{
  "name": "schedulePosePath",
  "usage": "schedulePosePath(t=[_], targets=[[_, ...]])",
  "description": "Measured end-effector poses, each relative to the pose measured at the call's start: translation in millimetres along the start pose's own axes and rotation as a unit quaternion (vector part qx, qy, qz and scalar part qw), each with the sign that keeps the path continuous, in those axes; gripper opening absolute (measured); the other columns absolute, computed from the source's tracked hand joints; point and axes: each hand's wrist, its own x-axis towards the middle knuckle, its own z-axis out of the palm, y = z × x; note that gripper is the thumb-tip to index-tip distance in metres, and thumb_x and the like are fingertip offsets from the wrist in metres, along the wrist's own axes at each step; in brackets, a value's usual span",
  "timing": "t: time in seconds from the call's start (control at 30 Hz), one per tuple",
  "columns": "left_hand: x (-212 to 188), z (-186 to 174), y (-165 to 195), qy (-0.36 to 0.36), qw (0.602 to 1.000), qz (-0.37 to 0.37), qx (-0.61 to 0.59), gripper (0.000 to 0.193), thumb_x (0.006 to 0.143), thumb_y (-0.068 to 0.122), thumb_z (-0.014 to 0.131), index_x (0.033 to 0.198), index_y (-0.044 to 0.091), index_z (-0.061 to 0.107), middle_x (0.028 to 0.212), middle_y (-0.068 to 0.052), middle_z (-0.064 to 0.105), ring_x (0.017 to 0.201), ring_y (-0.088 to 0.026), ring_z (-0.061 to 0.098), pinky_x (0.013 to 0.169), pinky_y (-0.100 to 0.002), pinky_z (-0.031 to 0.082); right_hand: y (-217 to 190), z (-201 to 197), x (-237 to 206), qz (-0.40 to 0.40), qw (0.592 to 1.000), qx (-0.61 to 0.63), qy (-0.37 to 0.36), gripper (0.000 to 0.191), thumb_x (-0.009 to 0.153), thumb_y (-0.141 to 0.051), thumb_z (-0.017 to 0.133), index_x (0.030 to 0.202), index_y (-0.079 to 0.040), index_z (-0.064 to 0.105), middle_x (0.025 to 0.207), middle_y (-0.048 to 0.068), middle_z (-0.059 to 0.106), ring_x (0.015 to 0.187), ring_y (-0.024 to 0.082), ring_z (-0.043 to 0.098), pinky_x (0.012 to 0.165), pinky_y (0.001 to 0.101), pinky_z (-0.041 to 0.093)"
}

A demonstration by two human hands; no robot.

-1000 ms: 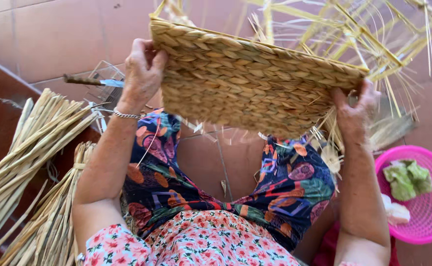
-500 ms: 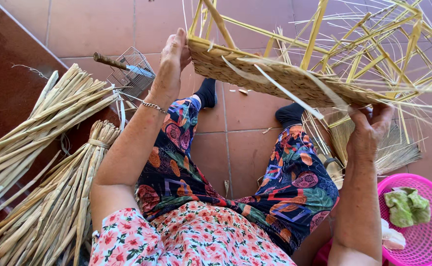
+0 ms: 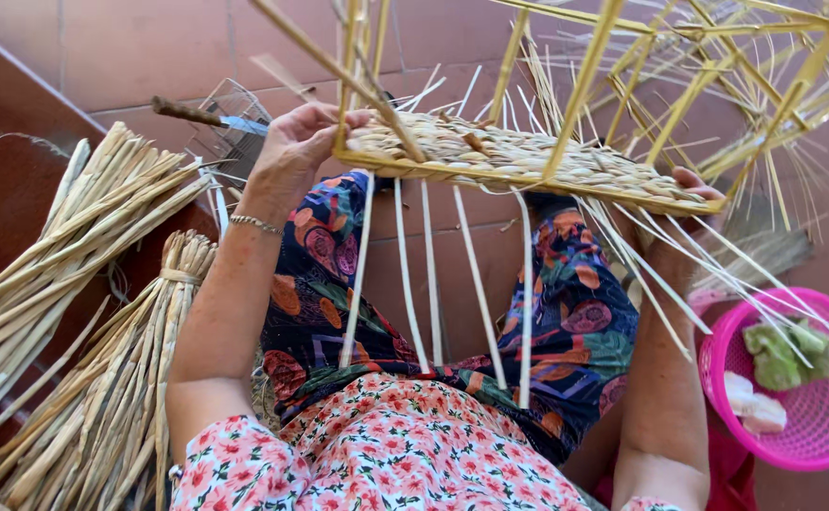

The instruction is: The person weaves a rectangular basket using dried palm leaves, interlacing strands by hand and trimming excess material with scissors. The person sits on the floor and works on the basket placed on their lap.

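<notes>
Left hand (image 3: 296,142) closed its grip on the near-left edge of the woven basket base (image 3: 518,156); right hand (image 3: 693,194) gripped the right edge from below, fingers mostly hidden. Base held flat above the lap: tight plaited straw, with a frame of stiff yellow stakes (image 3: 584,85). Loose flat strips (image 3: 414,274) hung down. Bundled reeds (image 3: 74,284) lay on the tiled floor (image 3: 130,47), pink perforated basket (image 3: 811,416) at right.

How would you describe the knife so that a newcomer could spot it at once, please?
Look above the big bundles of pale dried reeds on the tiled floor. Beside the left hand a small wire basket holds the brown-handled knife, the only metal blade among straw.
</notes>
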Motion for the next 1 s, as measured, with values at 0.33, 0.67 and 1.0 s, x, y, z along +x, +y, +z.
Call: schedulePosePath(t=[0.33, 0.67, 1.0], targets=[[-35, 6, -91, 0.220, 0.968, 0.016, -0.117, 0.025, 0.103, 0.022, 0.065, 0.115, 0.000, 0.065, 0.078, -0.012, 0.073, 0.076, -0.024, 0.075, 0.066, -0.032, 0.062, -8, -8, -52, -0.065, 0.995, -0.076, -0.020, 0.037, 0.103, -0.005, 0.084, 0.113, -0.008, 0.049, 0.138, 0.021, 0.061, 0.116, 0.025, 0.063, 0.110, 0.0384, 0.056], [-85, 13, -124, 0.241, 0.955, 0.064, -0.162, 0.022, 0.108, 0.013, 0.062, 0.121, -0.004, 0.062, 0.073, -0.008, 0.061, 0.076, -0.027, 0.071, 0.071, -0.038, 0.061, -31, -20, -132, -0.051, 0.996, -0.046, 0.050, 0.025, 0.100, -0.005, 0.076, 0.102, -0.006, 0.051, 0.130, 0.023, 0.065, 0.115, 0.029, 0.068, 0.101, 0.0417, 0.061], [-135, 13, -185, 0.239, 0.967, 0.024, -0.086, 0.021, 0.112, 0.021, 0.059, 0.116, 0.000, 0.060, 0.074, -0.008, 0.062, 0.068, -0.019, 0.066, 0.067, -0.033, 0.059, 10, -82, -232, 0.019, 0.984, -0.179, -0.015, 0.021, 0.098, 0.003, 0.074, 0.105, -0.003, 0.056, 0.144, 0.023, 0.064, 0.133, 0.030, 0.065, 0.111, 0.0386, 0.056]])
